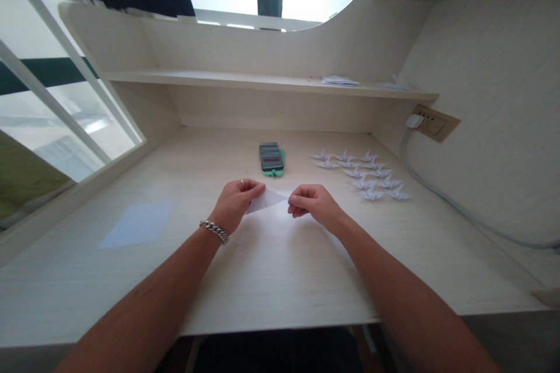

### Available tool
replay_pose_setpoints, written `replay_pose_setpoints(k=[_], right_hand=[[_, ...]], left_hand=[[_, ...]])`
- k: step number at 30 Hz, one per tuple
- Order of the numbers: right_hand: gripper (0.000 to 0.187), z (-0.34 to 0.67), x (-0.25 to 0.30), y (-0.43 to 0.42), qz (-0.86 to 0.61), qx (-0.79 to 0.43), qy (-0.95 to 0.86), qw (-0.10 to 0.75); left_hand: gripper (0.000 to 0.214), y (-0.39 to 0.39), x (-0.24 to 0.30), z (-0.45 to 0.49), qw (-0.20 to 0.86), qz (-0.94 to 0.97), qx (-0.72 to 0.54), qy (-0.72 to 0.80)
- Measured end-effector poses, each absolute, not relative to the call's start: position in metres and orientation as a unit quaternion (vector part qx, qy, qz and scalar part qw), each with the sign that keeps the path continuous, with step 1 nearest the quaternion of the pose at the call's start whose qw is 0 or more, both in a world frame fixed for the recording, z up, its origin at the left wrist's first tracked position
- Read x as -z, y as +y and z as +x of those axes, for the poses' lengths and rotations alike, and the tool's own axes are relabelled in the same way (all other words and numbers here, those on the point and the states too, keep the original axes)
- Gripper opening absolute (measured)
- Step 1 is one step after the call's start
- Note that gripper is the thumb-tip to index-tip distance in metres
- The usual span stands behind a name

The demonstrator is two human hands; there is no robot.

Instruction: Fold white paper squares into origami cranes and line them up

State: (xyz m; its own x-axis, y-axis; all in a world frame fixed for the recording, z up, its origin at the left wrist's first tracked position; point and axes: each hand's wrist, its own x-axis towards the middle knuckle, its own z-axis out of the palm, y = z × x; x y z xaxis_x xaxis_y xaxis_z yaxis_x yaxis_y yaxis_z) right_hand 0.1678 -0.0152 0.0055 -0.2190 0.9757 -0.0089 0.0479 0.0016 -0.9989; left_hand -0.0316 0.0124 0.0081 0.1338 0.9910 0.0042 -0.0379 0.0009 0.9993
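Between my hands, above the middle of the desk, is a piece of folded white paper [268, 200] with a pointed right end. My left hand [236, 201], with a ring and a chain bracelet, pinches its left side between thumb and fingers. At the tip on the right, my right hand [312, 201] pinches the paper with thumb and forefinger, the other fingers curled. Several folded paper cranes [365, 173] stand in loose rows to the right, apart from my hands. White paper sheets [137, 224] lie flat on the left.
A dark device in a green holder [272, 159] rests on the desk [271, 280] beyond my hands. Papers [340, 80] lie on the shelf [245, 80]. A grey cable [459, 207] runs from the wall socket [436, 122] along the right side.
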Motion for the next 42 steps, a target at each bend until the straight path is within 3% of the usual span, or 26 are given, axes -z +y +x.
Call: replay_pose_setpoints(k=[13,24,34,42], right_hand=[[0.029,0.16,0.001,-0.015,-0.463,-0.516,-0.587,0.419],[0.02,0.156,0.002,-0.017,-0.464,-0.459,-0.631,0.42],[0.015,0.159,0.004,-0.014,-0.446,-0.505,-0.597,0.437],[0.021,0.162,0.005,-0.013,-0.447,-0.491,-0.62,0.418]], left_hand=[[0.031,0.004,-0.012,-0.024,0.534,0.544,-0.458,0.458],[0.028,-0.004,-0.011,-0.015,0.479,0.631,-0.403,0.459],[0.029,0.008,-0.008,-0.025,0.557,0.516,-0.47,0.451],[0.03,0.005,-0.007,-0.022,0.559,0.536,-0.448,0.446]])
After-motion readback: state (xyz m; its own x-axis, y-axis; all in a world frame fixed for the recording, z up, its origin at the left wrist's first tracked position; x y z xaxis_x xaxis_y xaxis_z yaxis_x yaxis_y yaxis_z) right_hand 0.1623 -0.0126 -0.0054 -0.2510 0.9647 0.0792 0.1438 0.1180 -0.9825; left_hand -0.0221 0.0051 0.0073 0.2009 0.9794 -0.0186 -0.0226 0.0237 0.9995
